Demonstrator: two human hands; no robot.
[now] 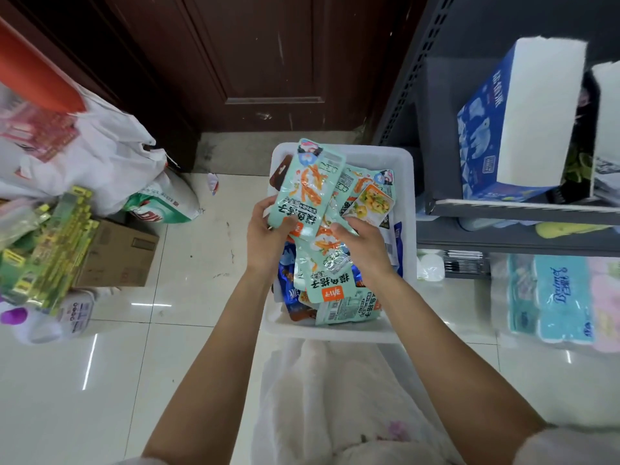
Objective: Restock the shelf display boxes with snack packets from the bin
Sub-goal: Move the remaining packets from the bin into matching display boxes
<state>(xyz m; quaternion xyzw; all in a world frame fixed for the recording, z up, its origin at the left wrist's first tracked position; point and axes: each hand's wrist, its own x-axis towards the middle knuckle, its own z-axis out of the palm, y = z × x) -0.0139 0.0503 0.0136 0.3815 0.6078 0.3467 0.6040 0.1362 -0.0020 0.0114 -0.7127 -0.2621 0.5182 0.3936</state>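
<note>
So both hands are working over the white bin [404, 182] that's sitting on the tiled floor [188, 250] right next to the dark shelf unit [503, 209]. The left hand [268, 236] is gripping a mint-green snack packet [308, 189] by its bottom edge, fingers curled round it, and holding it up above the pile. There's an orange logo patch near the bottom of that packet and big dark Chinese characters across it, upside down from this angle, so I can't read them properly. The right hand [362, 243] is reaching down into the pile with fingers bent onto another mint-green packet [327, 263] of the same design, seemingly pinching its top edge.

The bin is holding more of those green packets, a few blue packets [288, 290] underneath, and one with a yellow food photo [372, 204] near the far side.

Up on the shelf a blue display box [486, 129] with white polar bears printed on it is standing open, Chinese lettering down its side. Below it, blue tissue packs [563, 293] are showing "Botare" or something close in script, too blurry to be sure.
</note>
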